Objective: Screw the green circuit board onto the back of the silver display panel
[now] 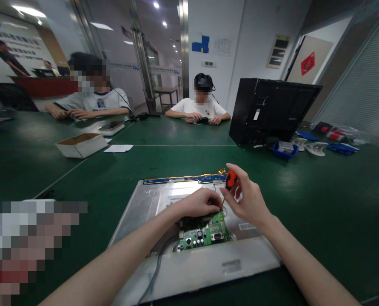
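A screwdriver (231,179) with a red and black handle is held in my right hand (249,199), its thin shaft slanting down to the far corner of a green circuit board (205,235). My left hand (205,201) reaches across the board with fingers curled together beside the shaft's tip; what they pinch, if anything, is hidden. Under the board lies a silver metal display panel (138,212), flat on the table. A blue circuit strip (176,180) runs along the panel's far edge. A grey cable (157,267) trails from the board's left side toward me.
The green table (329,212) carries a white open box (85,145), a paper slip (118,148), and a black monitor housing (272,110) upright at the back right. Near it sits a blue tray (285,149). Two people sit across the table; another, pixelated, is at near left.
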`<state>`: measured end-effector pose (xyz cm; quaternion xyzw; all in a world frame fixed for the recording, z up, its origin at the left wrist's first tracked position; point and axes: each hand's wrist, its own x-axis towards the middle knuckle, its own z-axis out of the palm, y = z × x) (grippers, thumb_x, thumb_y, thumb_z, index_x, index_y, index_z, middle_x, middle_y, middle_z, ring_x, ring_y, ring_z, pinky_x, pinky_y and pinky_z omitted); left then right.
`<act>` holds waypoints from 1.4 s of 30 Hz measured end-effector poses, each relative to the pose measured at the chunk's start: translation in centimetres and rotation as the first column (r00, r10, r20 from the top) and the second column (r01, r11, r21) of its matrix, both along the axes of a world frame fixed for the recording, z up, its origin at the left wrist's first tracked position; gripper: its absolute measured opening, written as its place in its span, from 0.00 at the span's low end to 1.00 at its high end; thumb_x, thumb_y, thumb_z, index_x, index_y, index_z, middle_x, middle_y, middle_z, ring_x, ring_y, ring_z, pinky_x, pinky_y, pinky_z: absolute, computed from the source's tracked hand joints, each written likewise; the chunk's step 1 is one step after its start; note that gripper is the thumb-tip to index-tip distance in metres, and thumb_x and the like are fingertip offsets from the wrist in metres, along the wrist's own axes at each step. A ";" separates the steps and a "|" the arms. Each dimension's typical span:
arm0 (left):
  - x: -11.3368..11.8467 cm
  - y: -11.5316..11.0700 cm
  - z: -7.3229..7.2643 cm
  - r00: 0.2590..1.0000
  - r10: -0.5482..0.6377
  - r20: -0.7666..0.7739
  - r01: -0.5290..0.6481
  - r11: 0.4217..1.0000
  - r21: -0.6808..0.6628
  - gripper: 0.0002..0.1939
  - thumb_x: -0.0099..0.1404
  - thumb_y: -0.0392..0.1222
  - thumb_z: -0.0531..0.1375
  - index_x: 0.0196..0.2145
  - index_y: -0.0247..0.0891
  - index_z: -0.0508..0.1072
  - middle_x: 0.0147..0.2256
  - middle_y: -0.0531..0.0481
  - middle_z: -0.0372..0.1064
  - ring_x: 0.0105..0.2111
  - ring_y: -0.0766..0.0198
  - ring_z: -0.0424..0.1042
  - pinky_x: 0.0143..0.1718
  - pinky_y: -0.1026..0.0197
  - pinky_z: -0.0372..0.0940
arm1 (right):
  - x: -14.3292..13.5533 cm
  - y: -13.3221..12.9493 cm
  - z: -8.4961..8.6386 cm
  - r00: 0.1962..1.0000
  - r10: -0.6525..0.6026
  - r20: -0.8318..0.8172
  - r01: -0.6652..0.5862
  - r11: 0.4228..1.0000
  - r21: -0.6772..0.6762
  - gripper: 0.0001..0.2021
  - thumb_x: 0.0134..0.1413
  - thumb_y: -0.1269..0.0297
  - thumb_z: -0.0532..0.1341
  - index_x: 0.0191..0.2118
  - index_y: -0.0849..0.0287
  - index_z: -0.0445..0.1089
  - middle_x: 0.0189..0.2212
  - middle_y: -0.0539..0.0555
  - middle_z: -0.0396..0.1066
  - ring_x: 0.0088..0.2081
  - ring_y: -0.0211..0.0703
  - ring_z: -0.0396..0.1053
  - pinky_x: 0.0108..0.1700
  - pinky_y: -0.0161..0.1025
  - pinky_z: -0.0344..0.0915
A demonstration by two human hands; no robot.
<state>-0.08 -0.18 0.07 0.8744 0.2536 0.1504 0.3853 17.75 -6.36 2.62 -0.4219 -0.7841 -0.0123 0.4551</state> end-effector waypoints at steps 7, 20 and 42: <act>0.0 -0.1 0.2 1.000 -0.001 -0.007 0.001 1.000 -0.002 0.05 0.59 0.31 0.61 0.33 0.34 0.77 0.29 0.52 0.73 0.30 0.64 0.69 0.35 0.65 0.63 | -0.3 -0.2 0.5 1.000 0.015 -0.025 -0.016 1.000 -0.014 0.29 0.58 0.69 0.56 0.64 0.53 0.50 0.29 0.47 0.69 0.22 0.35 0.66 0.25 0.33 0.65; 0.0 0.0 0.1 1.000 -0.002 -0.013 0.002 1.000 0.005 0.05 0.60 0.31 0.61 0.34 0.33 0.77 0.31 0.50 0.74 0.32 0.61 0.71 0.37 0.63 0.63 | -0.2 0.0 0.1 1.000 0.018 -0.011 -0.018 0.999 0.043 0.29 0.57 0.68 0.61 0.62 0.53 0.53 0.28 0.46 0.69 0.22 0.36 0.66 0.23 0.33 0.64; 0.0 0.0 0.1 1.000 -0.004 -0.004 0.004 1.000 0.000 0.04 0.60 0.30 0.62 0.33 0.34 0.76 0.31 0.51 0.73 0.32 0.62 0.70 0.36 0.64 0.63 | -0.3 -0.2 0.2 0.999 0.032 -0.010 -0.032 0.999 0.025 0.30 0.58 0.69 0.58 0.64 0.52 0.50 0.30 0.47 0.69 0.23 0.35 0.66 0.24 0.33 0.65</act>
